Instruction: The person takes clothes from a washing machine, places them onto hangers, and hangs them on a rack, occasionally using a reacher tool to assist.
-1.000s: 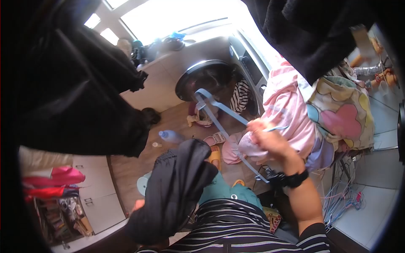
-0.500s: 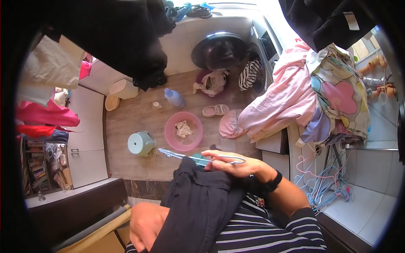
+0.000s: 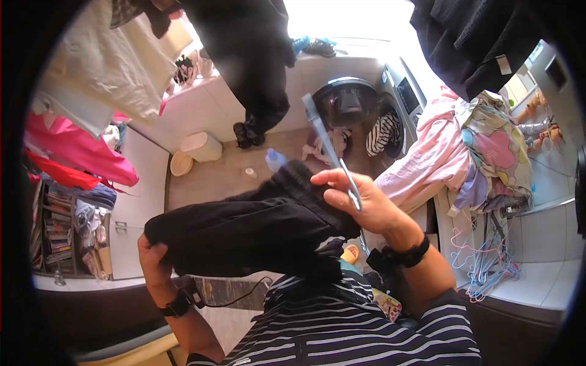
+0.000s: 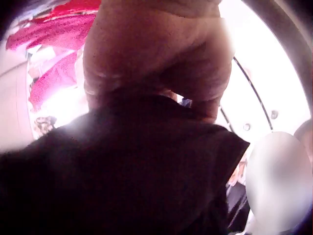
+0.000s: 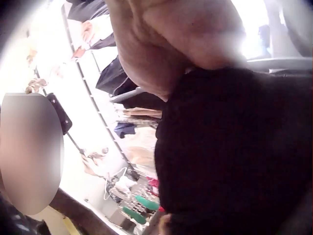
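Observation:
Black trousers (image 3: 244,238) stretch sideways in front of the body in the head view. My left hand (image 3: 152,259) grips their left end, thumb on top. At the gathered waistband end, my right hand (image 3: 360,198) holds a light blue clothes hanger (image 3: 329,143) between thumb and fingers. The hanger tilts up and away, and its lower part is hidden behind the hand and cloth. In the left wrist view, the left fingers (image 4: 156,73) pinch the dark cloth (image 4: 122,171). The right wrist view has the cloth (image 5: 234,147) hanging below the right hand (image 5: 181,39).
Dark garments (image 3: 250,61) hang overhead. Pink and patterned cloth (image 3: 427,146) is heaped at right, above a bunch of hangers (image 3: 482,268). Ahead are a front-loading washer (image 3: 397,91) with its door swung out and a blue bottle (image 3: 274,160) on the floor. Shelves (image 3: 58,226) stand at left.
The hanger, first held out at right, came down over the trousers and now tilts upward. The trousers went from bunched to stretched sideways as my left hand moved left. The head view shifted.

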### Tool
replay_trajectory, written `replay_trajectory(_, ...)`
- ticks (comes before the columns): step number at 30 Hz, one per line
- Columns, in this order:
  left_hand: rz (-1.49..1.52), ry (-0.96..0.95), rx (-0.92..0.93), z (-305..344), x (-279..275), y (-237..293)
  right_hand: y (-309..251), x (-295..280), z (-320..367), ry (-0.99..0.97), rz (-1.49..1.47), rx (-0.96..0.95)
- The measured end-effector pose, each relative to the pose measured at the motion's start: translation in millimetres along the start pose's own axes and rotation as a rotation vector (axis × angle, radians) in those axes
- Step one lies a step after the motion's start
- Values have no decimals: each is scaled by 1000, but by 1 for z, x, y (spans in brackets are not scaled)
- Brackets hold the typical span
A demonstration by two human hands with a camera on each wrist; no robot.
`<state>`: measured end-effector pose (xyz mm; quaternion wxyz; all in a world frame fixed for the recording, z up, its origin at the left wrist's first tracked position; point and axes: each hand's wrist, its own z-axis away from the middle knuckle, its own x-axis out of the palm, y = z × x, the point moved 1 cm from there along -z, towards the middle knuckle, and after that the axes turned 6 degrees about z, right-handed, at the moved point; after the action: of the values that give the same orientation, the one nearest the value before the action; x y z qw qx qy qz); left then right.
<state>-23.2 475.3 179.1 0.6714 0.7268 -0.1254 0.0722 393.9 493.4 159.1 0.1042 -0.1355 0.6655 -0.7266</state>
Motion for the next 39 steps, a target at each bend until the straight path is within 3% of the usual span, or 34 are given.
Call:
replay_trajectory(4,-272,98,-31,-23,-19,8,-63,36,-18,47,80,-183)
replay_trajectory(8,-671,-65,-98,-40,-35,5,-96,79,-28,80,79,-266)
replay_trajectory(11,-1227,-7,391,-41,-17,16,-106,101,-38,129,54,-346)
replay_trajectory(12,-1201,34,394,-36,-6,26,-111,106,-40,144,81,-360)
replay_trajectory(15,-460,-97,-15,-21,28,46,-115,124,-46,89,98,-324)
replay_trajectory(17,-262,-189,-176,-19,69,54,-124,136,-45,-5,179,-267)
replay_trajectory(20,-102,-337,34,-24,93,26,-121,148,-53,-49,310,-329)
replay_trajectory(23,153,-283,-22,-17,117,18,-124,138,-52,-160,410,-334)
replay_trajectory(27,34,-220,-71,-22,125,15,-124,116,-39,-196,432,-198)
replay_trajectory(31,-8,-84,-86,-26,129,16,-111,79,-26,-46,355,-150)
replay_trajectory(32,96,-45,-77,-28,129,14,-108,65,-26,1,356,-171)
replay_trajectory(35,237,-50,-76,-29,131,20,-92,16,-24,188,395,-261)
replay_trajectory(39,212,-243,-243,-29,144,26,-82,-25,-10,323,650,-301)
